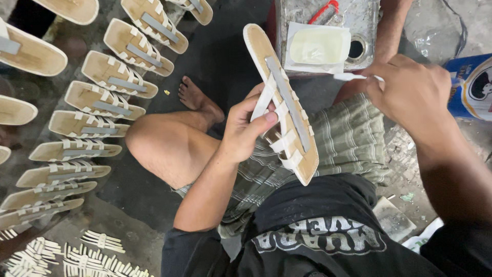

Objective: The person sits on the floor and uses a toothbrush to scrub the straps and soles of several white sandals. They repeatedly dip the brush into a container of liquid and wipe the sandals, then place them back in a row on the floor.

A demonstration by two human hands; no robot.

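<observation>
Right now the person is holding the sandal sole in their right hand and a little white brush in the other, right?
Not quite. The head view shows the sandal sole held in the left hand; the right hand holds the little white brush.

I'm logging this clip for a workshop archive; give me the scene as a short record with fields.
left hand: left hand grips a tan sandal sole with white straps and a grey centre strip, tilted over the lap
right hand: right hand pinches a thin white brush
in front: shallow white tray of pale glue on a grey metal can
floor, left: rows of matching tan soles; loose white straps
</observation>
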